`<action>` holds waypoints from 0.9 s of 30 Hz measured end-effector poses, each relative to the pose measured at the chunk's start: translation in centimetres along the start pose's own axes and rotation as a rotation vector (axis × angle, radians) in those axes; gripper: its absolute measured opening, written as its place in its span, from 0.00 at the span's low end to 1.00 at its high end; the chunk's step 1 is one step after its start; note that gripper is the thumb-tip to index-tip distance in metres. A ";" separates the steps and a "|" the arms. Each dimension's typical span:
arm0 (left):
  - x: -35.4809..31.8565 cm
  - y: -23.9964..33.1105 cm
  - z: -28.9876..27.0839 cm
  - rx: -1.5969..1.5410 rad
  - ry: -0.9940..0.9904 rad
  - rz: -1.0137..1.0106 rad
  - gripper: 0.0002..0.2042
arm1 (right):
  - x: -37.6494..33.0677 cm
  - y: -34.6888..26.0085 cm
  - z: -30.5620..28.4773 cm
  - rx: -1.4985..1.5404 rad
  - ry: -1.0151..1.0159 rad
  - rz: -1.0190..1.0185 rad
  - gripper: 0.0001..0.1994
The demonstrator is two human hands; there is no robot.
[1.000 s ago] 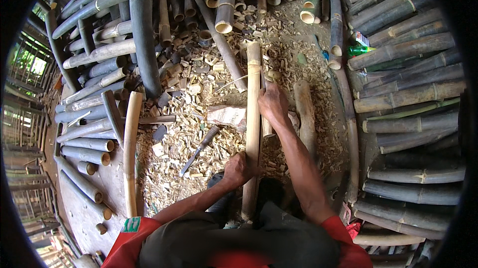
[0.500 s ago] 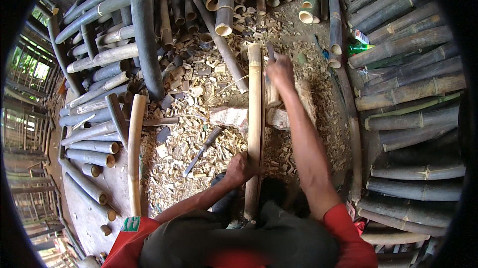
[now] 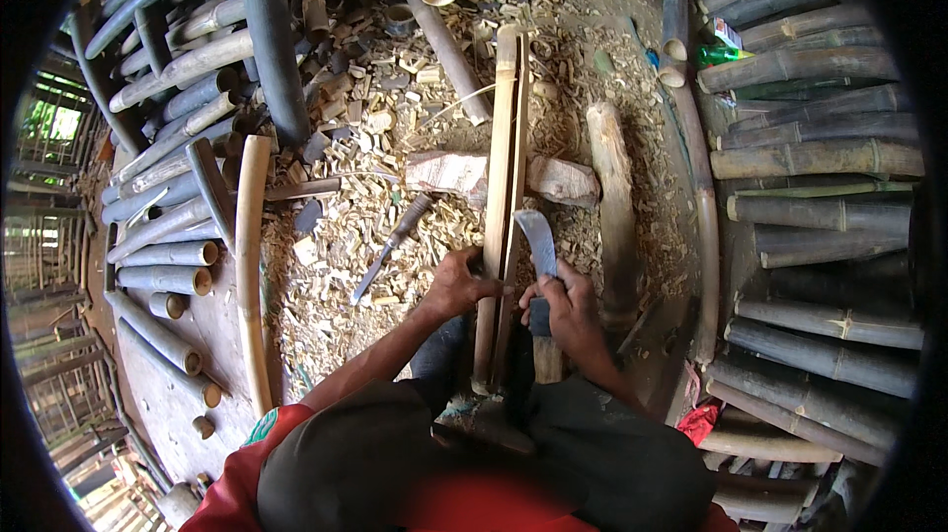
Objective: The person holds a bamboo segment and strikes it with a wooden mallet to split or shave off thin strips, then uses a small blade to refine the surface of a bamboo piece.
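A long pale bamboo pole [image 3: 500,137] stands lengthwise before me, its lower end between my legs. A lengthwise split parts it from a thinner strip [image 3: 519,117] on its right. My left hand [image 3: 462,283] is closed around the pole's lower half, thumb reaching across toward the split. Just right of it, my right hand [image 3: 568,310] grips a curved machete [image 3: 536,239], thumb against the blade, whose tip points up beside the strip. What looks like its wooden handle shows below that hand. Behind the pole lies a rough wooden block [image 3: 563,181].
A narrow knife [image 3: 393,247] lies on the wood chips [image 3: 380,157] to the left. A short log [image 3: 614,206] lies at right. Dark bamboo poles are stacked on the right [image 3: 810,162] and left [image 3: 197,92]. One pale pole [image 3: 252,275] lies near my left arm.
My right hand has come down from the pole's far end to beside my left hand, with the machete. The split in the pole now shows wider. The view has shifted, moving the scene upward.
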State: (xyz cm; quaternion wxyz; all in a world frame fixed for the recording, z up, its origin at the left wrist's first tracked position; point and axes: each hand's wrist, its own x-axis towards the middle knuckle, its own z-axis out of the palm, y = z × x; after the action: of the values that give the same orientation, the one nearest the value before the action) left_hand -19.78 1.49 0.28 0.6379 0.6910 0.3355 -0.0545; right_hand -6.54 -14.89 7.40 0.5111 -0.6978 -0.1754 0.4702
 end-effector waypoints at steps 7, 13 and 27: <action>0.2 0.3 2.1 0.211 0.188 0.021 0.27 | -2.7 1.7 -0.1 0.023 -0.004 0.113 0.16; 0.3 0.5 2.9 0.315 0.211 -0.012 0.28 | -2.8 0.5 -0.2 0.242 0.034 0.192 0.14; 0.3 1.1 3.7 0.429 0.236 -0.049 0.30 | 2.2 2.9 -1.6 0.162 0.000 -0.021 0.10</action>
State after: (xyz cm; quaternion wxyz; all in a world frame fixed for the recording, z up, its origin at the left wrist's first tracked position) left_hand -17.66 -1.78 0.34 0.4316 0.8039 0.4051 -0.0585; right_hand -4.76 -15.35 3.87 0.5710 -0.6522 -0.1439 0.4773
